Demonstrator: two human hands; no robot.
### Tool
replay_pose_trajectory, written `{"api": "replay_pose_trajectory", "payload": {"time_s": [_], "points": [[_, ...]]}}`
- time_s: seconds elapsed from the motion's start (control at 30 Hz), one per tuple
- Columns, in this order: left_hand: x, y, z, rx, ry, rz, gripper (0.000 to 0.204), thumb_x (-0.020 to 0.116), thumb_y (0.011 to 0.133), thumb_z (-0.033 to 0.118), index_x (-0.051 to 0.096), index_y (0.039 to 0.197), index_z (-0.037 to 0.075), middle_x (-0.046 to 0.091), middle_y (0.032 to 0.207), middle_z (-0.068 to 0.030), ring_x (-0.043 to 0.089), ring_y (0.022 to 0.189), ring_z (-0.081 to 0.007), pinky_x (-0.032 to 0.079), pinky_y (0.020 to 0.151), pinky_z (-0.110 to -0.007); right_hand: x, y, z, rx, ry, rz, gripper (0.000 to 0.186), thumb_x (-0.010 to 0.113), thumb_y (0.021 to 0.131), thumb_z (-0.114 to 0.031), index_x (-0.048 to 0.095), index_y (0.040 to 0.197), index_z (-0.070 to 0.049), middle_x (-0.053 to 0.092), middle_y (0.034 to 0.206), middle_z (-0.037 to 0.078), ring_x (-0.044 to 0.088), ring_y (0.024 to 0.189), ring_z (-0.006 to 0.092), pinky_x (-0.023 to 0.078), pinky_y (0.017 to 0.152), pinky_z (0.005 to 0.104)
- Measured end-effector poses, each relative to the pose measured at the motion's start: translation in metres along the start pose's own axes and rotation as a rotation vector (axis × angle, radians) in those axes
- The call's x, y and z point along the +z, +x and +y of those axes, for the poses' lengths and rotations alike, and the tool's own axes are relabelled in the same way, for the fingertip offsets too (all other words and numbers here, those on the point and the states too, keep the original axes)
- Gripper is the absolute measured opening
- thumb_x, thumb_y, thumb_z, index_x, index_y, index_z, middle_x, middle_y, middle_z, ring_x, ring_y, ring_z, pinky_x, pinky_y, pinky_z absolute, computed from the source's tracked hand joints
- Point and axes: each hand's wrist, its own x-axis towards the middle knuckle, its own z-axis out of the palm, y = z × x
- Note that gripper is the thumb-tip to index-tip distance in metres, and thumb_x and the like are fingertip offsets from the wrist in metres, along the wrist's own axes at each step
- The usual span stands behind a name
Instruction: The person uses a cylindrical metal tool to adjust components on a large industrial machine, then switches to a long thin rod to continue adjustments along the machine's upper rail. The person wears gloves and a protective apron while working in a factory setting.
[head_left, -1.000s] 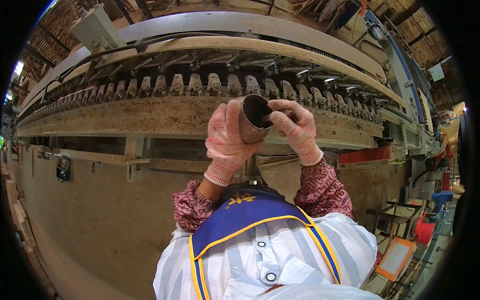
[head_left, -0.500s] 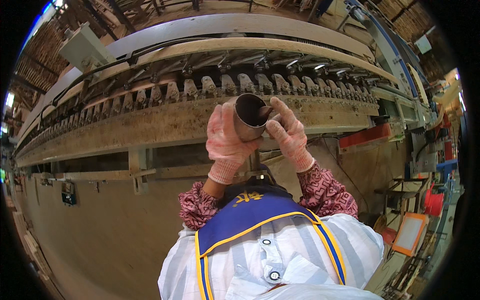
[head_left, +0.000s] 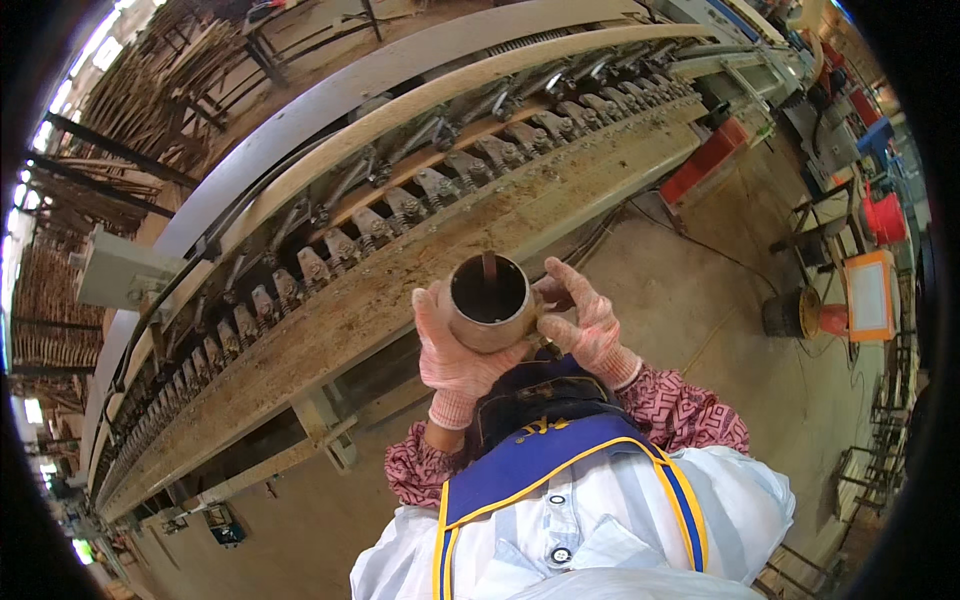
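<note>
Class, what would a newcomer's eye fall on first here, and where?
Probably the round, hollow cup near the centre, held in the gloved left hand, with the gloved right hand beside it. Beyond it, the long machine sweeps diagonally across the picture. A bright red reel stands out at far right.

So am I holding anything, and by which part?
A cup, its outer wall in your left hand; your right hand is at its right side, contact unclear.
</note>
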Motion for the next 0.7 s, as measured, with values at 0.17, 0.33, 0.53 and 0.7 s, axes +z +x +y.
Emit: {"api": "replay_pose_trajectory", "payload": {"time_s": [0.17,0.33,0.53,0.7], "points": [[0.036,-0.017,0.030,-0.114,-0.064,-0.211,0.131,0.102,0.053,0.039,0.021,0.152,0.010,0.054,0.136,-0.0152,0.061,0.120,-0.0295,0.052,0.099,-0.040,-0.034,-0.016,0.004,-0.121,0.030,-0.018,0.087,0.087,0.078,-0.031,0.045,0.148,-0.001,0.058,0.138,0.017,0.061,0.122,0.0275,0.049,0.104,0.0373],[0.090,-0.013,0.056,-0.131,-0.469,-0.244,0.133,0.101,0.053,0.022,0.015,0.154,0.006,0.054,0.136,-0.0155,0.059,0.122,-0.0290,0.048,0.105,-0.039,-0.069,-0.017,0.038,-0.112,0.296,-0.008,0.106,0.091,0.070,-0.038,0.037,0.154,0.000,0.046,0.152,0.021,0.047,0.140,0.0303,0.037,0.117,0.0371],[0.141,-0.034,0.025,-0.028,-0.243,-0.388,0.145,0.101,0.050,0.021,0.006,0.159,0.006,0.048,0.144,-0.0183,0.055,0.126,-0.0338,0.047,0.105,-0.042,-0.111,-0.014,0.073,-0.070,-0.014,-0.082,0.123,0.092,0.066,-0.048,0.026,0.158,-0.001,0.054,0.144,0.020,0.052,0.135,0.0326,0.041,0.112,0.0382],[0.262,-0.024,0.052,0.045,-0.437,-0.518,0.142,0.098,0.062,0.018,-0.002,0.162,0.015,0.049,0.139,-0.0148,0.056,0.122,-0.0286,0.048,0.102,-0.039,-0.221,-0.022,0.098,0.042,-0.263,0.035,0.120,0.091,0.065,-0.045,0.027,0.157,-0.001,0.058,0.136,0.023,0.057,0.127,0.0385,0.045,0.107,0.0412]]}}
